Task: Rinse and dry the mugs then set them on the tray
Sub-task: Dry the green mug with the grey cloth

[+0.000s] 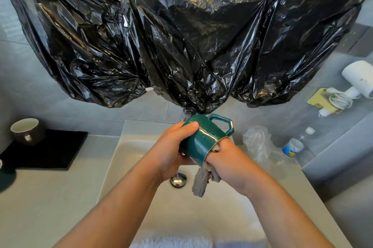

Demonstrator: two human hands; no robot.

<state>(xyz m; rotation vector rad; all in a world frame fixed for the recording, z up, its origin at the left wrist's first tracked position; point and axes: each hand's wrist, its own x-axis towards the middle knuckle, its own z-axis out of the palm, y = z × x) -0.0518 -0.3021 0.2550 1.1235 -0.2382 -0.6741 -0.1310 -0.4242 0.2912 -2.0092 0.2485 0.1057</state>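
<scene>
A dark green mug (203,136) with an angular handle is held tilted over the white sink (125,146). My left hand (175,146) grips its outside, thumb across the base end. My right hand (224,159) is pushed into the mug's mouth with a grey cloth (200,183), whose end hangs down below the rim. At the far left a dark brown mug (27,130) with a pale inside stands upright on the black tray (50,150). Another dark object is cut off at the left edge.
Black plastic sheeting (181,35) hangs over the wall behind the sink. The metal drain plug (178,179) sits in the basin. At right lie a crumpled clear bag (256,140), a plastic bottle (296,144) and a white hair dryer (357,80) with its cord.
</scene>
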